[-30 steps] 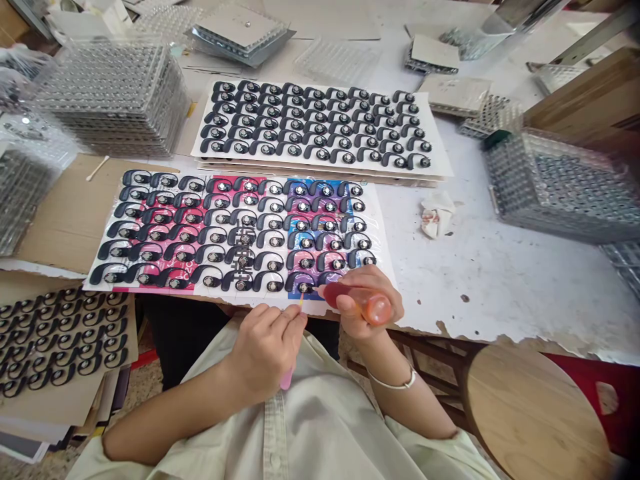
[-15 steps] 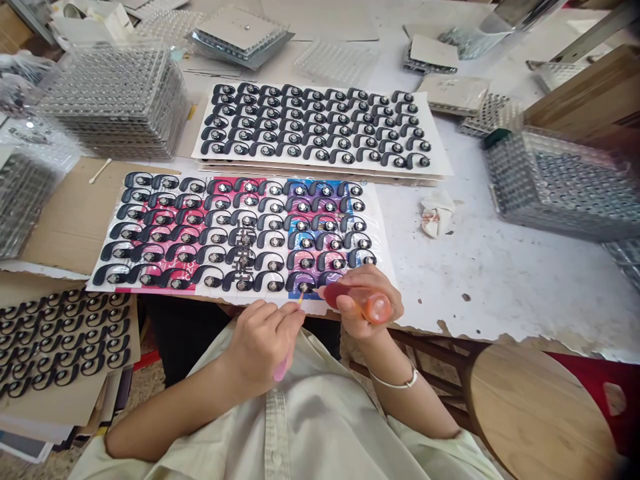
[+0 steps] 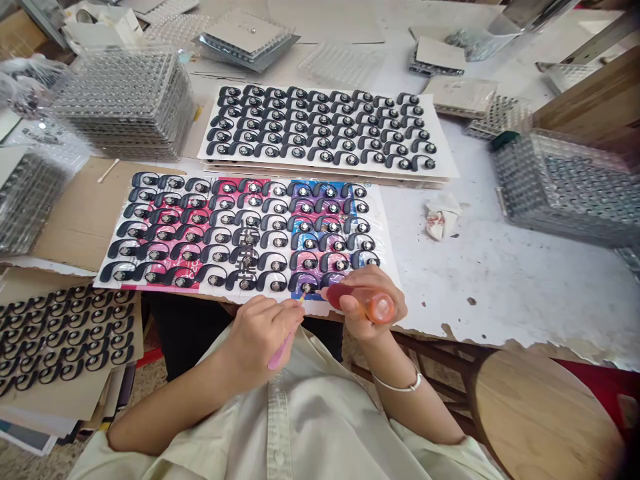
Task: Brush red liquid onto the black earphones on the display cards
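My left hand (image 3: pixel 265 337) is closed round a thin pink-handled tool (image 3: pixel 281 352), whose pale yellow tip points at a black hook-shaped piece (image 3: pixel 307 287) in the front row. I cannot make out the tool's exact kind. In my right hand (image 3: pixel 390 293) is a squeeze bottle (image 3: pixel 365 304) of red-orange liquid, lying nearly level, its thin nozzle beside that same piece. Rows of such black curved pieces, each with a silvery round centre, cover the printed sheet (image 3: pixel 387 257) before me. My right fingers hide part of the front row's right end.
Behind lies a white board (image 3: pixel 443 157) with more black pieces. Stacked clear trays stand left (image 3: pixel 135 100) and right (image 3: pixel 565 187). A crumpled tissue (image 3: pixel 443 217) rests on the white table. Another loaded board (image 3: pixel 65 333) is low at left; a round wooden stool (image 3: pixel 545 413) is at right.
The view has shifted slightly, so most things appear a little farther right. The pink handle's rear end has swung a little up and left. Both hands keep their hold near the same piece.
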The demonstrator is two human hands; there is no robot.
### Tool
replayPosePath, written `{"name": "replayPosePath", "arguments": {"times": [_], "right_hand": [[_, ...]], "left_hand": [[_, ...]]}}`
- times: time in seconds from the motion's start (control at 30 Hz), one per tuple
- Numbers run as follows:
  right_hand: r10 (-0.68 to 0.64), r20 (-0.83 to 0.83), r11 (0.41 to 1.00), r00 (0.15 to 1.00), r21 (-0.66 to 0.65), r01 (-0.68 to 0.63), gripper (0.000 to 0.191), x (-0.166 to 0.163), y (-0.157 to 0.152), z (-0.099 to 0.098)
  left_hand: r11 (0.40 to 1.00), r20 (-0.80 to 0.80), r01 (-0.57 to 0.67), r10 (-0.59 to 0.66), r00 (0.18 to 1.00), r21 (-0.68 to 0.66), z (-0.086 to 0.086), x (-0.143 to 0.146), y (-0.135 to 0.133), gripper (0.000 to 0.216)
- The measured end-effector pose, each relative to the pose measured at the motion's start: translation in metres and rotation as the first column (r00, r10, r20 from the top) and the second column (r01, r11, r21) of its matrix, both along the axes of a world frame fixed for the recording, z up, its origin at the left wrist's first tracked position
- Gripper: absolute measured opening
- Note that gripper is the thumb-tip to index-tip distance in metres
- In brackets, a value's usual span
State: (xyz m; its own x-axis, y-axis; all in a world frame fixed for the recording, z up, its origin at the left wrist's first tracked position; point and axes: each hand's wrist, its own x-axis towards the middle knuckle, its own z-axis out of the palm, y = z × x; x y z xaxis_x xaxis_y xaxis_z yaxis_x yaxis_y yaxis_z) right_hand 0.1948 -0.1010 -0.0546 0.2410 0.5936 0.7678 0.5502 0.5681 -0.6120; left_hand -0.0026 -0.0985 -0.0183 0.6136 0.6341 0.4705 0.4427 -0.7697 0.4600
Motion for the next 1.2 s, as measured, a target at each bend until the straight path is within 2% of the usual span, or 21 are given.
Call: {"name": "replayPosePath", "arguments": {"times": [0.43, 0.67, 0.77, 0.93, 1.07, 1.2], "right_hand": [[0.059, -0.018, 0.998, 0.998, -0.036, -0.059, 0.017, 0.002, -0.001, 0.0], [0.036, -0.006, 0.996, 0.999, -0.085, -0.037, 0.02, 0.0, -0.002, 0.003], [0.032, 0.005, 0.997, 0.999, -0.072, -0.032, 0.019, 0.0, -0.001, 0.003], [0.054, 0.013, 0.998, 0.998, -0.016, -0.054, 0.016, 0.001, 0.001, 0.001], [0.086, 0.014, 0.996, 0.996, -0.039, -0.085, 0.016, 0.002, 0.0, -0.002], [0.096, 0.029, 0.995, 0.995, -0.027, -0.095, 0.016, 0.0, 0.001, 0.0]], "left_hand": [[0.974, 0.143, 0.064, -0.033, 0.989, -0.218, -0.002, -0.007, 0.014, 0.011], [0.943, 0.169, 0.049, 0.008, 0.986, -0.329, -0.001, -0.009, 0.02, 0.01], [0.887, 0.165, 0.058, 0.021, 0.986, -0.459, -0.003, -0.011, 0.023, 0.011], [0.707, 0.137, 0.037, 0.086, 0.987, -0.706, -0.007, -0.014, 0.028, 0.015], [0.611, 0.134, 0.028, 0.129, 0.983, -0.791, -0.008, -0.014, 0.032, 0.017], [0.567, 0.141, 0.033, 0.148, 0.979, -0.823, -0.004, -0.013, 0.036, 0.016]]}}
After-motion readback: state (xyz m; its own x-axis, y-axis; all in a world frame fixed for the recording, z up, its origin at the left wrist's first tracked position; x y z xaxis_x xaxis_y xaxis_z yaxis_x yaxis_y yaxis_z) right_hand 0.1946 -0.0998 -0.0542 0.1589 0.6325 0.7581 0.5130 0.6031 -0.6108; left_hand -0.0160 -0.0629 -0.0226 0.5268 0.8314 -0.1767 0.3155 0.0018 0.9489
